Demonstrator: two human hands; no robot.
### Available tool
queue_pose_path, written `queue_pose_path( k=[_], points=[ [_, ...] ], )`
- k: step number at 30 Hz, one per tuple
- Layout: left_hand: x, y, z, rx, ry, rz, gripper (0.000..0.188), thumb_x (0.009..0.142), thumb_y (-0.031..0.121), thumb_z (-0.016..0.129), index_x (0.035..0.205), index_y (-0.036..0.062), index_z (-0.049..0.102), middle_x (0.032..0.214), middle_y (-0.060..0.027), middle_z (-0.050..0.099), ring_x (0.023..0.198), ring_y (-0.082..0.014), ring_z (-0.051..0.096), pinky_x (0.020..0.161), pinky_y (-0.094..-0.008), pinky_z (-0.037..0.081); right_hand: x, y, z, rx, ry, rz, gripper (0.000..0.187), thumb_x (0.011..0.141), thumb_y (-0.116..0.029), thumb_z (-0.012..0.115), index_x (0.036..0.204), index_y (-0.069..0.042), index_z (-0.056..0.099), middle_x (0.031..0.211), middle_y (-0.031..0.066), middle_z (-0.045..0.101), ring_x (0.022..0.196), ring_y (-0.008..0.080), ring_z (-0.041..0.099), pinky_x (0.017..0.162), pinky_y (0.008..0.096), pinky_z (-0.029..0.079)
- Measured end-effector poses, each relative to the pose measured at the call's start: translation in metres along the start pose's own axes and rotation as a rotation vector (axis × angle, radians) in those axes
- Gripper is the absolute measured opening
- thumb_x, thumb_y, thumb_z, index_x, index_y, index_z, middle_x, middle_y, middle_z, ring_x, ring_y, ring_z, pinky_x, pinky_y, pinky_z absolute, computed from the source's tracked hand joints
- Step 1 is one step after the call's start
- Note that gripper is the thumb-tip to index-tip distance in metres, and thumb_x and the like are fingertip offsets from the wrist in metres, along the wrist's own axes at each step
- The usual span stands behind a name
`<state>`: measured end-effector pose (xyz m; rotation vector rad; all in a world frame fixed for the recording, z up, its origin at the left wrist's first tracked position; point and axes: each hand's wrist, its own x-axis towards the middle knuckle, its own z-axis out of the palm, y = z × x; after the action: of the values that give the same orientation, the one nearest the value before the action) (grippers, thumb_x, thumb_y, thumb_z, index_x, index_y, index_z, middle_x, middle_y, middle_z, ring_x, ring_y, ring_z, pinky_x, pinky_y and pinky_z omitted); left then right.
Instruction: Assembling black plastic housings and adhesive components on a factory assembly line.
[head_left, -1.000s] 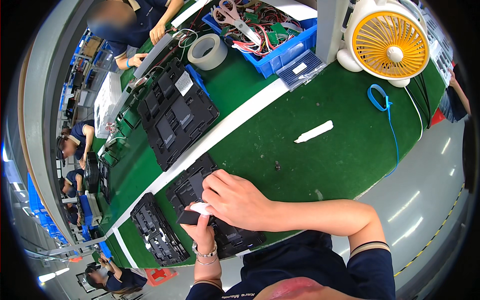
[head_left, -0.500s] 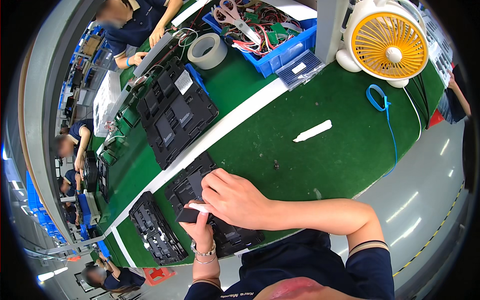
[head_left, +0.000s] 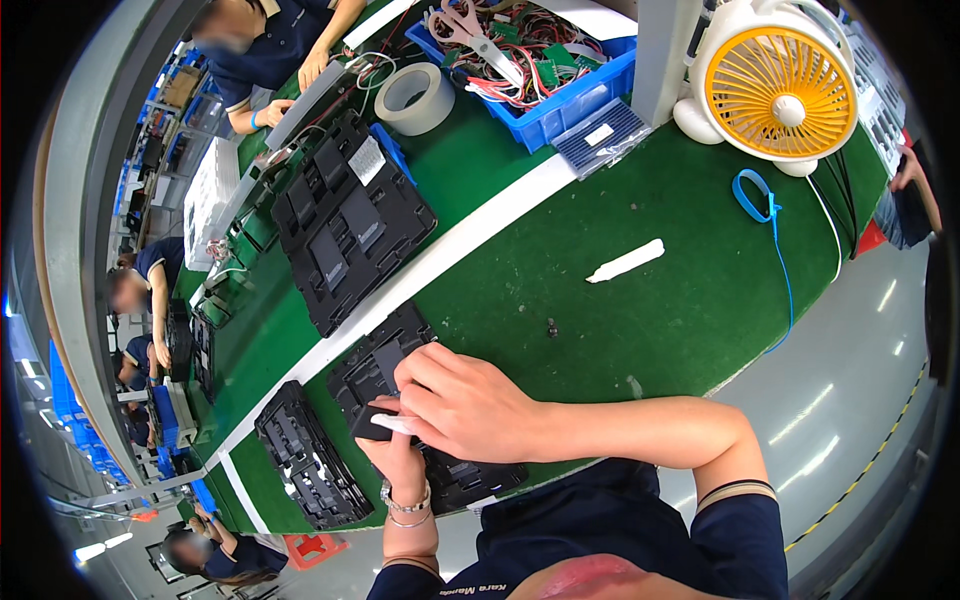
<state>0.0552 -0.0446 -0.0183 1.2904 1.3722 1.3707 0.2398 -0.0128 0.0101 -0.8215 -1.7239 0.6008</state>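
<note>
My left hand [head_left: 398, 468] is closed round a small black block [head_left: 372, 425], held up over the black plastic tray [head_left: 392, 345] in front of me. My right hand [head_left: 468, 400] bends over it with curled fingers, meeting the left hand at the block. A slim white piece [head_left: 393, 424] lies across the block by the right fingertips; whether it is held or worn on a finger is unclear. My hands cover the middle of that tray. Beside it on the left sits a stack of similar black trays [head_left: 308, 455].
A larger black tray [head_left: 355, 225] lies beyond the white line. Further off are a tape roll [head_left: 432, 117], a blue bin [head_left: 575, 112] with wires and scissors [head_left: 478, 40], and a fan [head_left: 780, 95]. A white pen-shaped thing [head_left: 627, 261] and blue strap [head_left: 754, 196] lie rightward.
The white piece and my right fingers have shifted slightly left and down over the block. My left hand still grips the block in nearly the same place.
</note>
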Motion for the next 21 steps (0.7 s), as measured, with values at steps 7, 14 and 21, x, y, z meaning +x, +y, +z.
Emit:
queue_pose_path(
  k=[7,14,21],
  points=[
    [0.008,0.008,0.014,-0.185,0.239,-0.059,0.011,0.081,0.002,0.065,0.088,-0.0012,0.057,0.078,-0.0095,0.060,0.068,-0.0167,0.058,0.065,-0.0291,0.049,0.005,0.002,-0.009,-0.031,0.065,0.016,0.019,0.073,-0.007,0.071,0.081,-0.001,0.054,0.095,0.0099,0.052,0.085,0.0259,0.053,0.067,0.0344,0.049],
    [0.013,0.016,0.011,-0.226,0.015,-0.106,0.008,0.083,0.003,0.063,0.084,-0.0015,0.056,0.076,-0.0107,0.058,0.067,-0.0190,0.058,0.066,-0.0313,0.051,0.018,0.019,-0.024,-0.170,0.047,0.102,0.014,0.078,-0.010,0.065,0.082,0.000,0.056,0.093,0.0116,0.051,0.089,0.0288,0.052,0.071,0.0364,0.050],
    [0.012,0.020,0.003,-0.316,0.004,-0.119,0.007,0.083,0.002,0.062,0.084,-0.0005,0.056,0.076,-0.0104,0.058,0.068,-0.0192,0.058,0.065,-0.0327,0.051,0.027,0.074,-0.047,-0.480,0.196,0.200,0.014,0.080,-0.011,0.068,0.081,-0.002,0.057,0.095,0.0104,0.055,0.092,0.0303,0.054,0.077,0.0403,0.047]
  ],
)
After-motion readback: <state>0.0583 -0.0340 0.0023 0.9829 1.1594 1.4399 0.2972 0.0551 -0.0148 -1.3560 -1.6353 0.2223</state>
